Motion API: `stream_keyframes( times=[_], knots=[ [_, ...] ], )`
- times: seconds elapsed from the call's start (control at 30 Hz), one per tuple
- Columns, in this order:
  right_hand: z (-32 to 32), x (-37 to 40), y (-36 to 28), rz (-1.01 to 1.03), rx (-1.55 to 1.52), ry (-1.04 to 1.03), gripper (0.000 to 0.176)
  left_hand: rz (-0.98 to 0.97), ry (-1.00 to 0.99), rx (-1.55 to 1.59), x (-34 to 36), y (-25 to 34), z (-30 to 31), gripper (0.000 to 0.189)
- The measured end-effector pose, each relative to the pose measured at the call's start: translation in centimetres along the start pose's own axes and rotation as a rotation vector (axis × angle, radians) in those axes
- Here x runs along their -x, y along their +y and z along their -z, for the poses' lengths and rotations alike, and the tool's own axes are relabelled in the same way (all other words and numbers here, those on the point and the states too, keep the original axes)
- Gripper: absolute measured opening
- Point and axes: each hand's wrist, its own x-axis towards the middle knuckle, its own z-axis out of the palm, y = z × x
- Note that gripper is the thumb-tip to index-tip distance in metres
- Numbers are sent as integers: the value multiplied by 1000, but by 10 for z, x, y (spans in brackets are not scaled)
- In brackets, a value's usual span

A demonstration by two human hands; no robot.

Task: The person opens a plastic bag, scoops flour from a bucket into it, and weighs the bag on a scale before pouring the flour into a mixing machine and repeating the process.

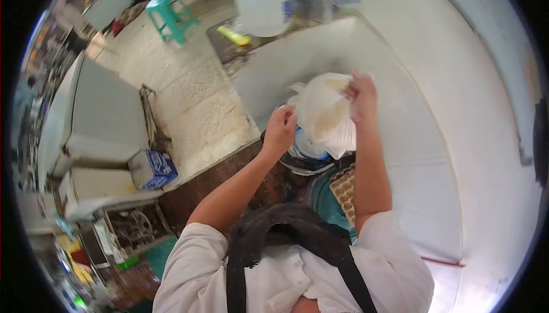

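A whitish, translucent plastic bag (326,110) hangs between my hands, with something pale inside it. My right hand (363,96) is closed on the bag's upper right side. At its left edge is my left hand (281,127), fingers curled; whether they grip the plastic is too small to tell. Below the bag stands a bucket (303,167) with a dark liner and something blue and white at its top, partly hidden by the bag.
An egg tray (344,190) leans in a teal tub (327,198) near my right forearm. A green stool (171,18) stands at the upper left. A large clear container (262,4) and a yellow item (233,35) are beyond the white panel. A blue-white box (153,170) is left.
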Motion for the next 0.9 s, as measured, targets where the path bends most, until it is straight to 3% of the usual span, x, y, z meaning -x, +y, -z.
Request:
stream_keyframes(
  times=[0.13, 0.23, 0.3, 0.37, 0.47, 0.57, 0.6, 0.63, 0.7, 0.73, 0.8, 0.87, 0.9],
  knots=[
    [-49, 51, -17, 2, 229, -82, 20, 478, -6, 434, 42, -97, 37, 44],
    [-80, 89, -9, -23, 308, -201, 21, 827, 10, 692, 66, -119, 72, 52],
    [-100, 117, -5, -2, 295, -349, 23, 785, 35, 765, 88, -151, 83, 59],
    [-146, 169, -12, -23, 241, -454, 27, 861, 120, 843, 115, -185, 98, 61],
    [-206, 258, -13, -112, 208, -714, 18, 915, 191, 1086, 177, -209, 145, 56],
    [-261, 345, 6, -207, 205, -869, 15, 657, 172, 1255, 268, -223, 212, 50],
    [-283, 377, 9, -233, 212, -923, 15, 551, 401, 1482, 297, -210, 233, 47],
    [-303, 411, 18, -262, 216, -978, 15, 624, 489, 1328, 343, -166, 278, 45],
    [-339, 471, 45, -384, 203, -1067, 15, 606, 612, 1468, 430, -192, 324, 40],
    [-355, 503, 61, -439, 202, -1110, 14, 702, 723, 1443, 476, -214, 346, 38],
    [-392, 568, 91, -452, 265, -1225, 15, 609, 976, 1056, 572, -244, 377, 37],
    [-430, 634, 119, -494, 276, -1361, 12, 402, 1150, 888, 656, -235, 402, 42],
    [-449, 667, 131, -519, 281, -1424, 11, 354, 1209, 1092, 693, -228, 418, 46]
  ],
)
